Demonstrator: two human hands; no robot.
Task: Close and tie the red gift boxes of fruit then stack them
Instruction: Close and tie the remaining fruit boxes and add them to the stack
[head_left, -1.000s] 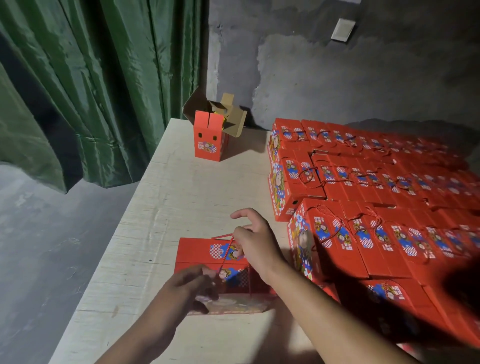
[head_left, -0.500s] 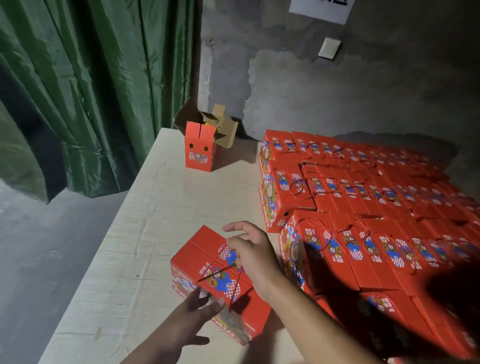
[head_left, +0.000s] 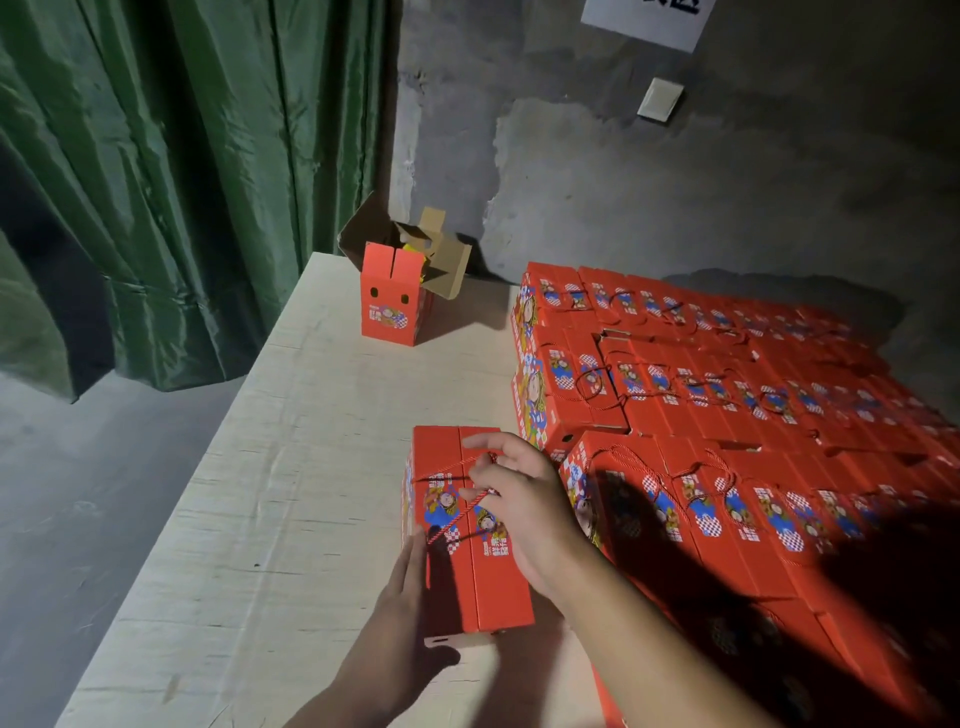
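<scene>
Box (head_left: 470, 582) lay closed on the table (head_left: 270, 519), just left of the stack (head_left: 727, 415). Right hand (head_left: 524, 504) pinched its red cord (head_left: 470, 501) on top; left hand (head_left: 400, 639) pressed flat, fingers straight, against the near-left side. Open box (head_left: 392, 306) stood far back.

The closed gift box (head_left: 470, 525) at 6 o'clock is red, with a blue, yellow and white-checked picture and a red twisted cord (head_left: 457, 470). The stacked boxes (head_left: 727, 415) at 3 o'clock carry the same red and print. At 12 o'clock the open box (head_left: 396, 299) is red outside, brown inside. The curtain (head_left: 171, 171) at 10 o'clock is dark green; the table (head_left: 291, 493) is pale beige; the wall (head_left: 675, 197) is grey.
</scene>
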